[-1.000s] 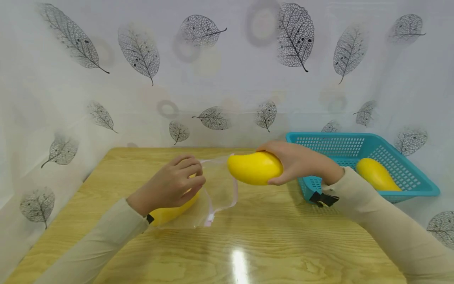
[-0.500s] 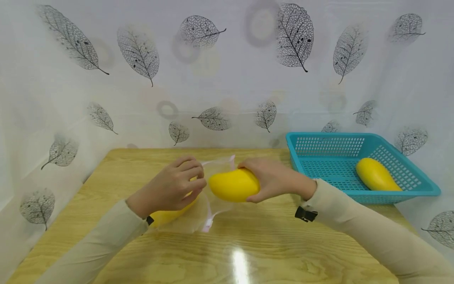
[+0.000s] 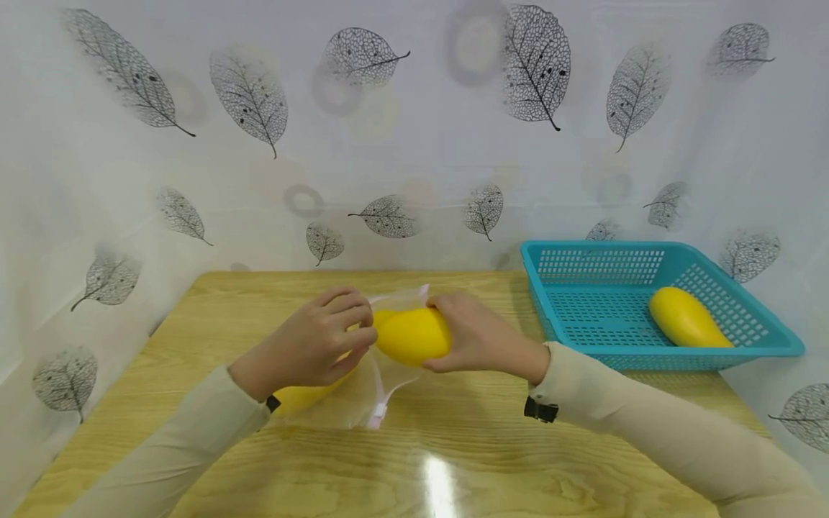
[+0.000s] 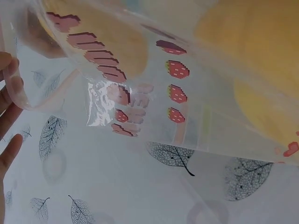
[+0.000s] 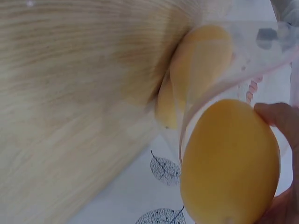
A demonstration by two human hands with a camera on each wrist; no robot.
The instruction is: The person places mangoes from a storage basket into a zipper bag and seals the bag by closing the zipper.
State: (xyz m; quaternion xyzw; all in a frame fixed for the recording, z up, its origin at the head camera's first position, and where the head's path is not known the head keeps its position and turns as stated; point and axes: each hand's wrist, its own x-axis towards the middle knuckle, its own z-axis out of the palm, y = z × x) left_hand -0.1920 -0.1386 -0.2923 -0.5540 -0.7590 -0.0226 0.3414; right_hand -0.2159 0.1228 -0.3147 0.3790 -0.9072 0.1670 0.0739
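Observation:
My right hand grips a yellow mango, thumb and fingers on either side of its blunt end. The mango's front part is at the mouth of a clear zip bag, inside the rim in the right wrist view. My left hand pinches the upper rim of the bag. More yellow mangoes lie in the bag, partly hidden by my left hand in the head view. A pale pink zip strip with a slider edges the mouth. Strawberry prints mark the bag's plastic.
A turquoise plastic basket stands at the right of the wooden table, with one mango inside. Behind the table hangs a white curtain with leaf prints.
My right hand has moved left and slightly down with the mango, from beside the basket to the bag's mouth. The left hand stays at the rim.

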